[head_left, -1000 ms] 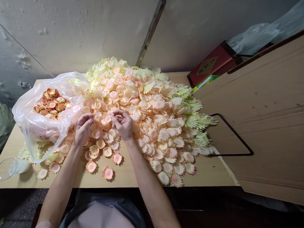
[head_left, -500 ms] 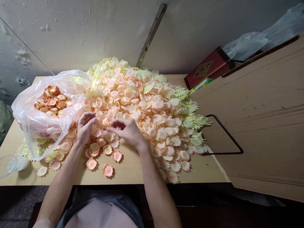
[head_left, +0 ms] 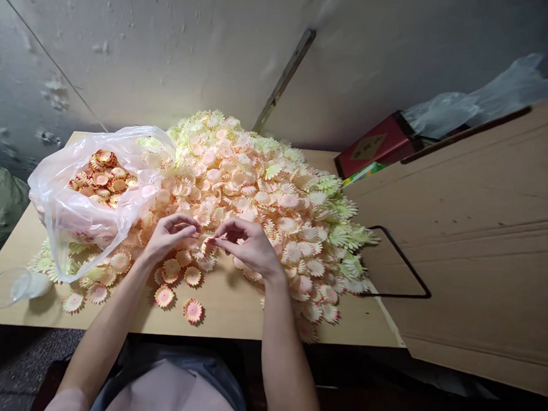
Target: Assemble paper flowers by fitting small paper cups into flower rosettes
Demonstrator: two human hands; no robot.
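My right hand (head_left: 248, 243) pinches a paper-like flower piece (head_left: 206, 245), yellowish with red-tipped edges, held edge-on between thumb and fingers. Just left of it, my left hand (head_left: 172, 233) has its fingers curled with the thumb close to them; whatever lies between the tips is too small to make out. Both hands hover over the front of a large heap of pale pink and light green flower pieces (head_left: 256, 196). Below them, several loose pieces lie on the table, among them a pink-centred flower piece (head_left: 193, 311) near the front edge.
To the left an opened plastic bag (head_left: 82, 223) holds red-edged flower pieces (head_left: 105, 178). A clear cup (head_left: 8, 289) lies at the table's (head_left: 238, 318) left front. A big cardboard box (head_left: 475, 236) stands at right, with a red box (head_left: 370, 146) behind it.
My right hand has picked up one of the loose flower pieces from the table front. My left hand has moved right, towards it. The view has shifted slightly.
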